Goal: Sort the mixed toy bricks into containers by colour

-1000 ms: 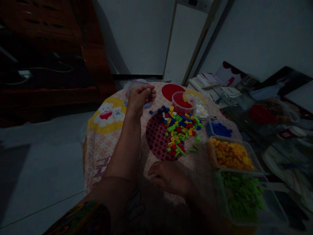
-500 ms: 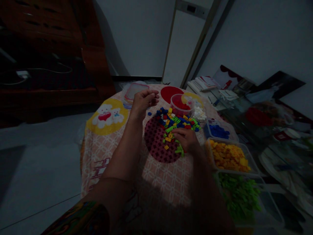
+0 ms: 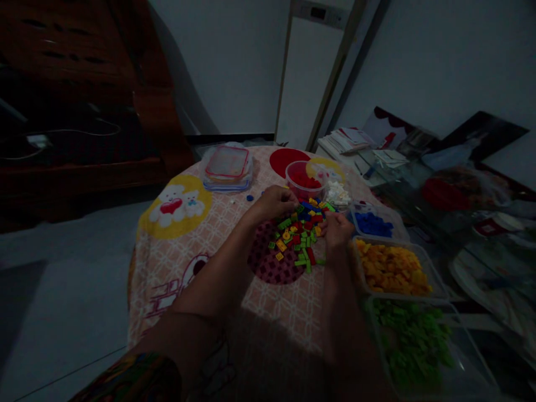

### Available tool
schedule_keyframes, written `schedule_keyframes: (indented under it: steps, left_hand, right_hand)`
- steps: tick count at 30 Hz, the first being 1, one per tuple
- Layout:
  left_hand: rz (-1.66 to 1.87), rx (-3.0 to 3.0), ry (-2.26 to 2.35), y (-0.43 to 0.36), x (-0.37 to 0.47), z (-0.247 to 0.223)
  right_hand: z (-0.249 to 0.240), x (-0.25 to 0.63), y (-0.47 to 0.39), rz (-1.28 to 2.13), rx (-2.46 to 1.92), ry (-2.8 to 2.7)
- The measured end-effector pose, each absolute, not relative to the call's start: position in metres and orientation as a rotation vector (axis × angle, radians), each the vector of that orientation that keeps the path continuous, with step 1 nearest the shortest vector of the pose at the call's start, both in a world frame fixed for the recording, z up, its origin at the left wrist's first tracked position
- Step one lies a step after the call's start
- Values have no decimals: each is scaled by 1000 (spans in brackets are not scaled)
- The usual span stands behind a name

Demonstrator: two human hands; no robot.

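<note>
A mixed pile of small toy building bricks (image 3: 307,235), in green, yellow, red and blue, is spread over a dark red patterned circle on the tablecloth. At the pile's upper left, my left hand (image 3: 275,202) is closed, its fingertips down among the bricks. My right hand (image 3: 337,229) is at the right edge with its fingers pinched together. Whether either hand has a brick between its fingers is hidden by the dim light. Behind the pile stands a round clear tub (image 3: 305,180) of red bricks, with white bricks (image 3: 337,194) heaped beside it.
Down the right side stand clear boxes of blue bricks (image 3: 374,224), yellow bricks (image 3: 391,267) and green bricks (image 3: 414,340). Stacked lids (image 3: 226,163) lie at the back left, near a loose blue brick (image 3: 250,198). A glass table (image 3: 422,195) with papers and bags adjoins the right.
My left hand has come down and right from near the lids to the pile. My right hand has shifted right and slightly up, from the pile's front to its right edge.
</note>
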State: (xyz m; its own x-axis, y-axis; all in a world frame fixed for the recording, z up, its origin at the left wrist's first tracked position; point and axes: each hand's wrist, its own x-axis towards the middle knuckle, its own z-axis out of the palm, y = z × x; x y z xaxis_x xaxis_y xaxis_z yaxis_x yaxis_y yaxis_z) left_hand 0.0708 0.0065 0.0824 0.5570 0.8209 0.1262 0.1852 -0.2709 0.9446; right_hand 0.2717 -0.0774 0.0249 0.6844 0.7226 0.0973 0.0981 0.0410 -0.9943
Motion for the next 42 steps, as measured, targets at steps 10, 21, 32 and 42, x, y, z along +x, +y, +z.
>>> schedule_keyframes:
  steps: [10,21,32,42]
  left_hand:
    - [464,2253,1012,11,68,64]
    - [379,2202,942,9,45,64]
    - [470,2256,1068,7,49,72]
    - [214,2344,779,-20,86,67]
  right_hand:
    - [31,283,-81,641,-1397,-581]
    - [29,278,-78,643,-1490,-581]
    - [25,281,-77,650,-1469,-607]
    - [23,284,-76,663,-1475,-629]
